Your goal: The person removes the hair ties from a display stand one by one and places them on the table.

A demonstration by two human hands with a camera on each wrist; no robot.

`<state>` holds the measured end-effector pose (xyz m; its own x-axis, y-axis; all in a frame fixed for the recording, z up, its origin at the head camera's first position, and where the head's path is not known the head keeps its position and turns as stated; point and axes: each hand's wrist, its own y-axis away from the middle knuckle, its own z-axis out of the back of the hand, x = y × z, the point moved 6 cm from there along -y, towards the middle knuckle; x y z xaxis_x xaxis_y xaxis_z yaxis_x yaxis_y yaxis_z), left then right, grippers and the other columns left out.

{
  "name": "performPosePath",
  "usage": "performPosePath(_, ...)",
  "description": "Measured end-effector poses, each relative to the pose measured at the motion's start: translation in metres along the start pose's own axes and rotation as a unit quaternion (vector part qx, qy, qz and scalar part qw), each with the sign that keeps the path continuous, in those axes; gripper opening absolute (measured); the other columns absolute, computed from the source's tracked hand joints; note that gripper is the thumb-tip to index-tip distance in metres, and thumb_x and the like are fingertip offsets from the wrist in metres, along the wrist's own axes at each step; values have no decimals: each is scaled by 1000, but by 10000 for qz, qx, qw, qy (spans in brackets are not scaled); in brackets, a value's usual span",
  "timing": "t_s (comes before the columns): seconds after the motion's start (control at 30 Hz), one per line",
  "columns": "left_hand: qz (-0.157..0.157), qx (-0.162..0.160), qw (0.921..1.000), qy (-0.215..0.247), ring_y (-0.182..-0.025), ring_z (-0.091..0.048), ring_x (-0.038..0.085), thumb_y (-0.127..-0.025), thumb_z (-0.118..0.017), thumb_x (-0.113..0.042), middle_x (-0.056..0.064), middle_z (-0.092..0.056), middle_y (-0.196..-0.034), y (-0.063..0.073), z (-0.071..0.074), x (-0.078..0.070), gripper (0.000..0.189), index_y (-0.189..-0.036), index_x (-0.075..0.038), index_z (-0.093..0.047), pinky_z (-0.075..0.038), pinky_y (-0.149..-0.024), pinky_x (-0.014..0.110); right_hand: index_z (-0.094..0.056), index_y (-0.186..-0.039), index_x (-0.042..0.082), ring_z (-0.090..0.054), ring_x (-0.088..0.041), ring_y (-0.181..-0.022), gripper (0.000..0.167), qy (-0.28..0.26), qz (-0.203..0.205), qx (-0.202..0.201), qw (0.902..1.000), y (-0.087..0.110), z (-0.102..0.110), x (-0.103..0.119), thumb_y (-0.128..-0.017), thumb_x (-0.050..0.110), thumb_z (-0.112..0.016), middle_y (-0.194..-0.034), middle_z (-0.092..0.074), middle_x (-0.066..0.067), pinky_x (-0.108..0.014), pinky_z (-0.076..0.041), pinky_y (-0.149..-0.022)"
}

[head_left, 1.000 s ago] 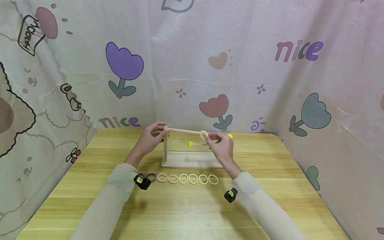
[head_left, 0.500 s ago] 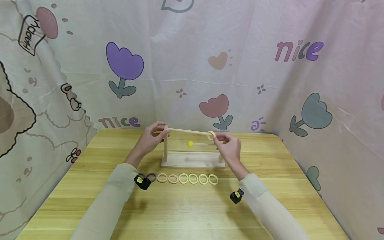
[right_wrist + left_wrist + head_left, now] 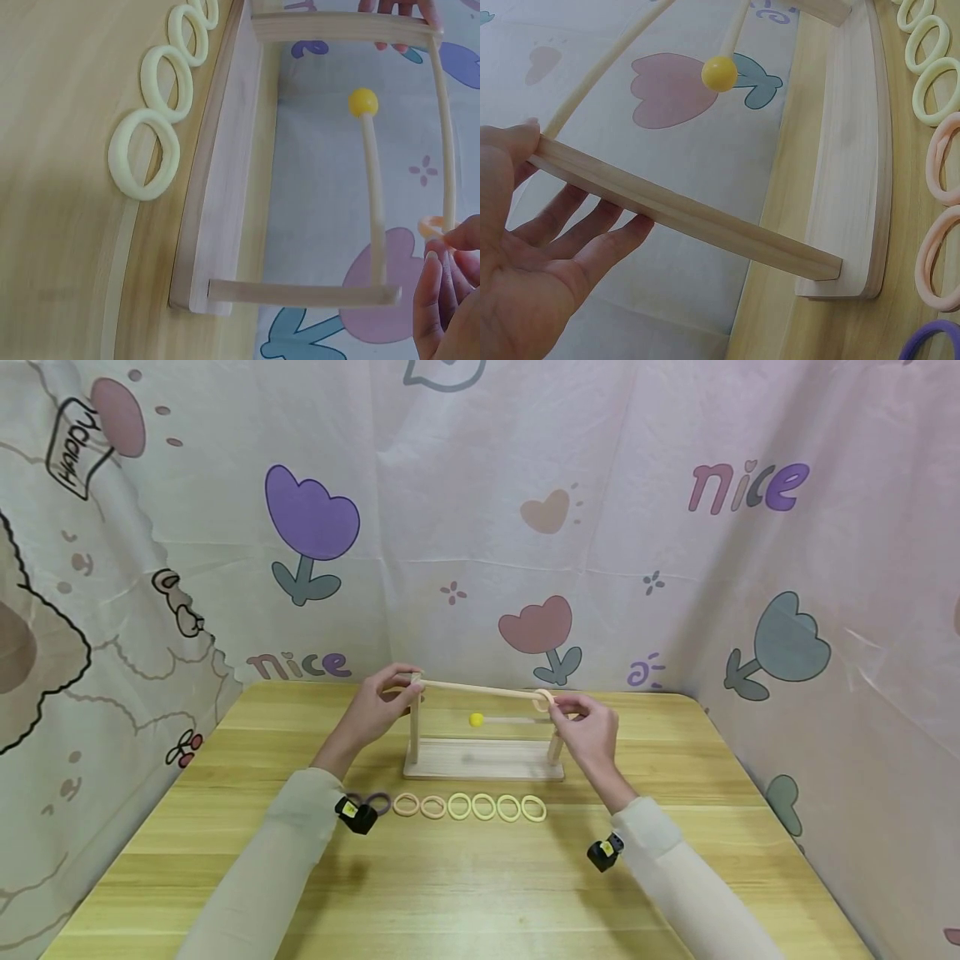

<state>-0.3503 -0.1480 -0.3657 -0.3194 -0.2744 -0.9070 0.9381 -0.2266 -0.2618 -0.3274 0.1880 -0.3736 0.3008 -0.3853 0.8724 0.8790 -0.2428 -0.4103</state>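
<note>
A wooden stand with a flat base (image 3: 450, 768) has a tall left post (image 3: 690, 210) and a shorter right post (image 3: 300, 293). My left hand (image 3: 377, 708) grips the top of the tall post, thumb in front and fingers behind. From that post a thin upper dowel (image 3: 480, 690) runs rightward, sloping slightly down. My right hand (image 3: 591, 732) pinches a peach ring (image 3: 424, 226) that appears to be around the dowel near its right end. That end is hidden behind the fingers. A lower dowel (image 3: 373, 187) from the short post ends in a yellow ball (image 3: 476, 720).
In front of the base lies a row of rings on the wooden table (image 3: 480, 893): purple rings (image 3: 389, 805) at left, peach rings (image 3: 407, 816) beside them, then several pale yellow rings (image 3: 118, 161). A patterned cloth (image 3: 450, 485) hangs behind the table.
My right hand has slid the peach ring rightward along the upper dowel, and the short post has come into view. The left hand stays on the tall post.
</note>
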Motion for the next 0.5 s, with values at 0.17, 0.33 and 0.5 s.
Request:
performPosePath(0.17,-7,4,10000,20,-116,-68,44,-105,-62,-27,29,-64,-126,0,0,-1,38,-136,-7,-57,-58,-101,52,-79,-96,-2,-61,-2,-48,12,67,-8,-41,10000,-2,6,-4,-86,4,-78,-89,-78,-25,-15,-50,-44)
performPosePath(0.33,13,-7,10000,28,-116,-69,43,-105,-63,-28,28,-65,-126,-1,0,-1,37,-135,-8,-58,-58,-100,52,-79,-96,-3,-60,1,-48,12,41,-48,-73,10000,-2,13,-8,-86,4,-78,-90,-77,-26,-15,-50,-44)
performPosePath(0.5,17,-25,10000,24,-116,-69,43,-105,-62,-27,29,-64,-127,1,0,-1,37,-135,-8,-58,-58,-100,51,-78,-97,-4,-60,0,-49,13,-11,-158,-72,9998,-2,18,-13,-87,4,-78,-94,-77,-28,-18,-56,-48)
